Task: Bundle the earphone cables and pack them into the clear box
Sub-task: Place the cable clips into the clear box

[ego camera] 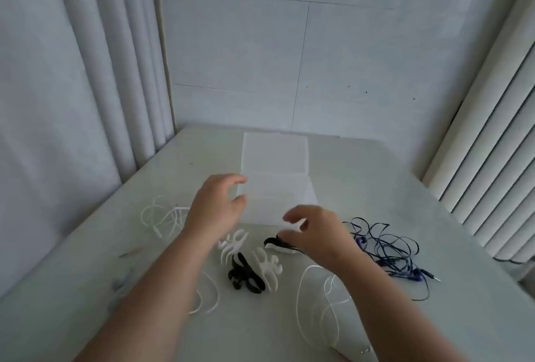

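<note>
The clear box lies open in the middle of the table, its lid flat behind it. My left hand hovers at the box's left front corner, fingers apart and holding nothing. Just in front of the box, my right hand hangs over a black and white cable winder, fingers curled and spread. A dark blue earphone cable lies tangled to the right. White earphone cables lie at the left and at the front right.
White and black fishbone cable winders lie between my forearms. Pleated curtains hang at the left and right, and a tiled wall stands behind the table. A small blurred item lies near the left edge.
</note>
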